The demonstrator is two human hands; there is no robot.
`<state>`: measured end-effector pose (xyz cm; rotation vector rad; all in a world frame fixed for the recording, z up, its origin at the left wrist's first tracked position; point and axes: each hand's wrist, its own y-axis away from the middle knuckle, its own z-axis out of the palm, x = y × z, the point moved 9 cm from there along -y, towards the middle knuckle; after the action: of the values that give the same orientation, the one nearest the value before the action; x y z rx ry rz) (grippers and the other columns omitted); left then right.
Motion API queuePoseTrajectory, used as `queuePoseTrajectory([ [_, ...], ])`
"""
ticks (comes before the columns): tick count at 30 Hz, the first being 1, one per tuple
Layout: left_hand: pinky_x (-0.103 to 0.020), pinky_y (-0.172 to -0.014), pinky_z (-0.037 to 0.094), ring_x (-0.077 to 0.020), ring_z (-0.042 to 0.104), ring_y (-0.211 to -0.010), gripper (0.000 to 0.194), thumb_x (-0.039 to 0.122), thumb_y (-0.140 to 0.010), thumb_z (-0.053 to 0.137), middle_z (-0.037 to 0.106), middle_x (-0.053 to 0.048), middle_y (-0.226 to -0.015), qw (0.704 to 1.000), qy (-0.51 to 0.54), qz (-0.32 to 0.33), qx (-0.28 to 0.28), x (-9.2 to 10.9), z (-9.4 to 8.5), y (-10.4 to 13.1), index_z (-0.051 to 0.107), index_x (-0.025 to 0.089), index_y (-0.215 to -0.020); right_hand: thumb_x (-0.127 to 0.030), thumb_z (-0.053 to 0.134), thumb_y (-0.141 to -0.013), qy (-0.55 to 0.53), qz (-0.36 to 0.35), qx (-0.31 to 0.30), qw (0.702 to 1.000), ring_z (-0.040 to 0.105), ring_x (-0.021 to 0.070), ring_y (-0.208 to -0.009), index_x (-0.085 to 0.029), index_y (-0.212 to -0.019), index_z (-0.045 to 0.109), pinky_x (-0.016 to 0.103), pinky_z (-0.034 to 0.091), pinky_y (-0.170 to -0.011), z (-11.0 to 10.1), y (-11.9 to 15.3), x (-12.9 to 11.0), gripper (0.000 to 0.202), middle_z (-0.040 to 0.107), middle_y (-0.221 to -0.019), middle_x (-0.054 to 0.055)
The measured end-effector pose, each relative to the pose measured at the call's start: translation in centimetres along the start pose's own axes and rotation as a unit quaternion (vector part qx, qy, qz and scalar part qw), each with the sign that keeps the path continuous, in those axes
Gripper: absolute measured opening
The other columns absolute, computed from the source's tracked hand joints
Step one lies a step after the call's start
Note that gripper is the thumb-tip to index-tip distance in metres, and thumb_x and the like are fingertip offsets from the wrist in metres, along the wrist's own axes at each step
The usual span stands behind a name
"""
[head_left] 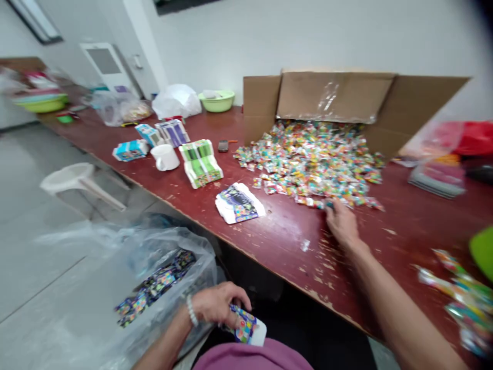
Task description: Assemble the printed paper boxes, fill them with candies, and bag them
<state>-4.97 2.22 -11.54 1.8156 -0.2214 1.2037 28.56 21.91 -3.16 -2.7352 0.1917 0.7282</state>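
Note:
My left hand (221, 303), with a bead bracelet at the wrist, grips a small printed cardboard box (246, 326) low in front of my body. The box has a dark, colourful pattern, and a white flap stands out at its right end. Out over the table, my right hand (342, 222) is at the front edge of a heap of wrapped candies (308, 159). Its fingers are closed at a wrapped candy (329, 204), which they partly hide. The heap spills from an opened cardboard box (335, 95).
Flattened printed cartons (239, 203) and a green carton bundle (201, 163) lie left of the heap, near a white mug (165, 157). Below the table edge, a clear plastic bag (200, 241) holds dark printed boxes. More candies (462, 298) are at far right. A white stool (69, 177) stands left.

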Motion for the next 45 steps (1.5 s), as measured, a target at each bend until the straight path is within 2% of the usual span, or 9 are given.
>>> queuePoseTrajectory([
  [3,-0.024,-0.047,0.039,-0.0133,0.052,-0.054,0.035,0.031,-0.051,0.085,0.060,0.002,-0.066,0.996,0.000,-0.038,-0.079,-0.6,0.9,0.4,0.068,0.019,-0.079,-0.041,0.043,-0.086,-0.066,-0.003,-0.028,0.997,0.066,0.0327,-0.094,-0.019,-0.110,0.067,0.047,0.052,-0.084,-1.0,3.2,-1.1,0.040,0.071,-0.105,0.014],
  [9,-0.016,-0.045,0.037,-0.0093,0.058,-0.056,0.039,0.038,-0.071,0.071,0.066,-0.002,-0.088,0.979,0.196,0.049,0.042,3.1,-0.1,0.4,0.049,0.022,-0.099,-0.054,0.068,-0.077,-0.367,0.027,-0.299,0.880,0.067,0.0242,-0.072,-0.026,-0.111,0.064,0.033,0.056,-0.061,3.0,15.9,-9.5,0.043,0.071,-0.098,0.008],
  [11,-0.016,-0.045,0.037,-0.0105,0.060,-0.059,0.043,0.035,-0.071,0.072,0.066,-0.005,-0.092,0.964,0.247,0.094,0.027,5.2,0.6,0.7,0.048,0.021,-0.103,-0.056,0.067,-0.079,-0.354,0.012,-0.303,0.884,0.062,0.0211,-0.060,-0.025,-0.098,0.067,0.031,0.052,-0.054,3.4,18.1,-11.7,0.037,0.070,-0.081,0.005],
  [20,-0.018,-0.052,0.046,-0.0108,0.056,-0.068,0.039,0.027,-0.071,0.069,0.060,-0.002,-0.091,0.960,0.245,0.123,0.046,8.1,1.5,1.6,0.053,0.022,-0.106,-0.040,0.055,-0.092,-0.320,-0.191,-0.307,0.876,0.064,0.0215,-0.078,-0.028,-0.093,0.070,0.032,0.052,-0.071,-0.5,18.1,-16.3,0.019,0.066,-0.087,0.006],
  [24,-0.019,-0.048,0.045,-0.0117,0.055,-0.063,0.036,0.035,-0.075,0.070,0.061,-0.003,-0.090,0.972,0.197,0.111,0.065,8.7,1.9,1.3,0.058,0.022,-0.107,-0.043,0.062,-0.089,-0.377,-0.102,-0.367,0.845,0.067,0.0235,-0.080,-0.027,-0.111,0.064,0.034,0.054,-0.071,1.3,18.3,-15.1,0.028,0.069,-0.090,0.006],
  [30,-0.023,-0.043,0.044,-0.0142,0.057,-0.054,0.069,0.074,-0.084,0.042,0.066,-0.010,-0.075,0.906,0.370,0.123,0.164,8.4,0.6,0.5,0.068,0.010,-0.093,-0.048,0.062,-0.089,-0.370,-0.057,-0.242,0.895,0.061,0.0210,-0.074,-0.023,-0.087,0.071,0.031,0.049,-0.068,0.2,16.5,-14.7,0.026,0.065,-0.081,0.005],
  [34,-0.023,-0.042,0.045,-0.0130,0.057,-0.046,0.060,0.067,-0.083,0.054,0.068,-0.008,-0.068,0.882,0.412,0.120,0.193,8.3,0.1,0.3,0.069,0.009,-0.087,-0.044,0.061,-0.090,-0.382,-0.129,-0.225,0.887,0.056,0.0195,-0.076,-0.025,-0.081,0.074,0.030,0.046,-0.067,-1.2,16.6,-17.4,0.025,0.056,-0.081,0.004],
  [39,-0.023,-0.042,0.047,-0.0146,0.060,-0.048,0.049,0.055,-0.081,0.063,0.068,-0.006,-0.072,0.849,0.463,0.156,0.200,9.5,-0.5,0.8,0.064,0.011,-0.104,-0.047,0.070,-0.082,-0.494,0.031,-0.224,0.840,0.058,0.0185,-0.077,-0.024,-0.106,0.064,0.030,0.048,-0.070,-0.2,16.6,-15.5,0.034,0.063,-0.091,0.003],
  [45,-0.021,-0.043,0.049,-0.0155,0.062,-0.062,0.036,0.044,-0.082,0.067,0.063,-0.001,-0.075,0.857,0.410,0.216,0.224,10.8,-0.9,1.3,0.060,0.016,-0.102,-0.041,0.073,-0.080,-0.557,0.054,-0.313,0.768,0.059,0.0146,-0.072,-0.019,-0.095,0.066,0.027,0.047,-0.070,1.2,17.4,-16.6,0.027,0.066,-0.082,0.000],
])
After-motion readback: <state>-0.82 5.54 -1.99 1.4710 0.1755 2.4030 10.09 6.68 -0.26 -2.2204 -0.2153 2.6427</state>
